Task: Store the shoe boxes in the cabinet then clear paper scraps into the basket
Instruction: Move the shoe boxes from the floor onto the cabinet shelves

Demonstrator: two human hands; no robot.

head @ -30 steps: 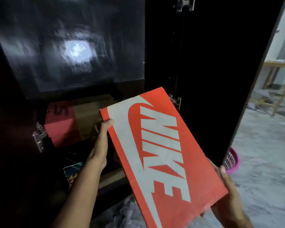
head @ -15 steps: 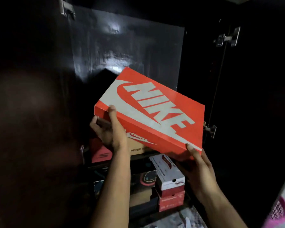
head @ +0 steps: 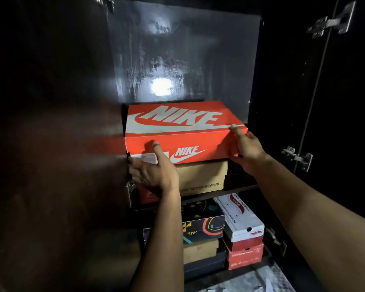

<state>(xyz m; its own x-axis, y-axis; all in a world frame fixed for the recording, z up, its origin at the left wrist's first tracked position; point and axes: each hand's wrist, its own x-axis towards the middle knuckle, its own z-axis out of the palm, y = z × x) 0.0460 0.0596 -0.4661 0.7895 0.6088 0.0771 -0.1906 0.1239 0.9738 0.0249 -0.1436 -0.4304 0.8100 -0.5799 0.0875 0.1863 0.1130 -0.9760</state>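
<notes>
An orange Nike shoe box (head: 177, 123) lies level on a brown shoe box (head: 202, 178) on the upper shelf of the dark cabinet (head: 177, 60). My left hand (head: 154, 171) holds the box's lower front left corner, with the thumb up against the front face. At the front right corner is my right hand (head: 247, 148), thumb on the lid's edge and fingers round the side. Crumpled white paper scraps (head: 251, 279) lie on the floor at the bottom of the view.
The shelf below holds a black patterned box (head: 202, 220), a white Skechers box (head: 238, 218) on a red box (head: 244, 253), and others. A red box (head: 145, 194) sits beside the brown one. The open right door (head: 346, 123) carries metal hinges (head: 297, 157).
The orange box went from tilted in front of the cabinet to level on the brown box on the upper shelf. Both hands moved up and in with it.
</notes>
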